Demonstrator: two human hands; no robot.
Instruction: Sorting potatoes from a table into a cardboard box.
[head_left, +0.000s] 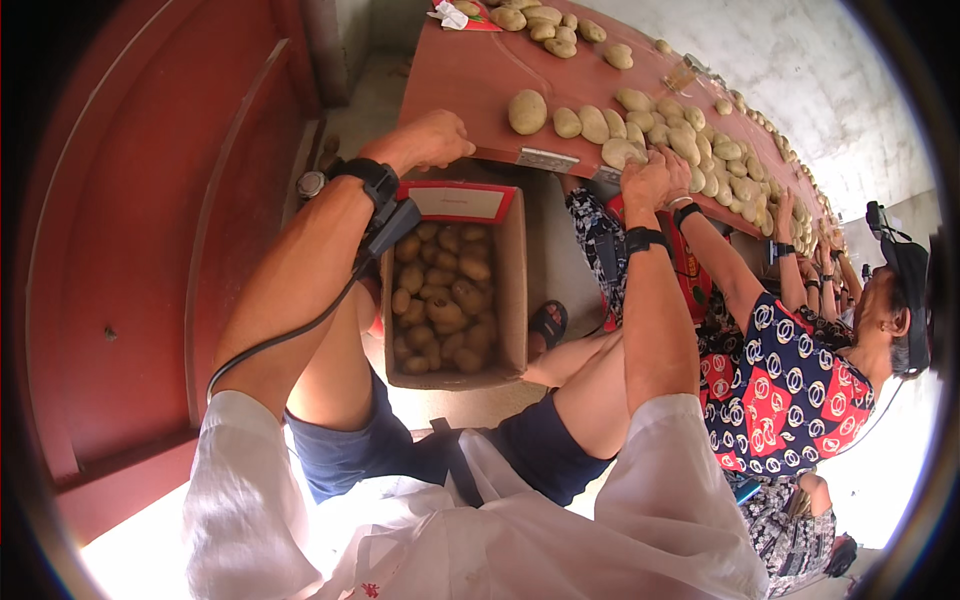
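My left hand (438, 141) is at the near left edge of the reddish-brown table (480, 105), fingers curled; whether it holds anything cannot be told. My right hand (646, 182) is at the table edge, against a pale potato (619, 153), beside a co-worker's hand. Between my hands a large potato (527, 112) and a row of smaller ones lie on the tabletop, leading into a long pile (684, 142) to the right. Below, between my knees, an open cardboard box (513, 300) holds many potatoes (444, 300).
A co-worker in a patterned shirt (780, 390) sits close on my right, with more people beyond. More potatoes (544, 30), a red packet with white tissue (452, 15) and a glass of amber drink (682, 73) are farther back. A red wooden door (142, 225) stands left.
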